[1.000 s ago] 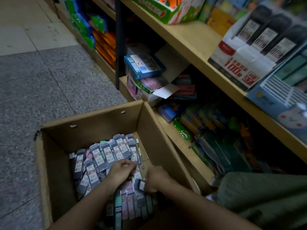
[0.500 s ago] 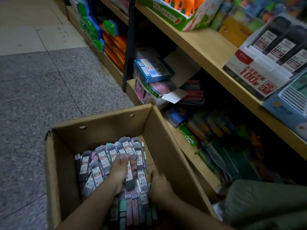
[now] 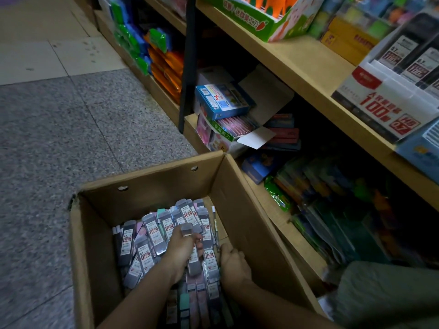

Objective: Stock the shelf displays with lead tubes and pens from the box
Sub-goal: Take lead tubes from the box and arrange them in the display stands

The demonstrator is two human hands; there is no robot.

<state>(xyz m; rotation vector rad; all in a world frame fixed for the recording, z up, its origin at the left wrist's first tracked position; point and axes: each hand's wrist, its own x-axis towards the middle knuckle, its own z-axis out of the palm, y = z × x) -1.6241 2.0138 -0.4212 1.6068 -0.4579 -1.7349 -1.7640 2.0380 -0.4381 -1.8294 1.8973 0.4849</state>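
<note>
Cardboard box (image 3: 152, 184) of lead tubes (image 3: 152, 236), left hand (image 3: 183, 248) gripping 1 tube (image 3: 187, 230), right hand (image 3: 234, 262) fingers hidden, grip unclear

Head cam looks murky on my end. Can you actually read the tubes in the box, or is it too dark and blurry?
Head view: dim overall. The lead tubes are lit enough to read "100"; the left hand is slightly soft; the lower shelf falls into deep shadow; wide-angle distortion bends the upper shelf edge.

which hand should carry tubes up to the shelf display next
Probably the left hand: it already grips a lead tube lifted above the pile. The right hand is down among the tubes by the box wall.
</note>
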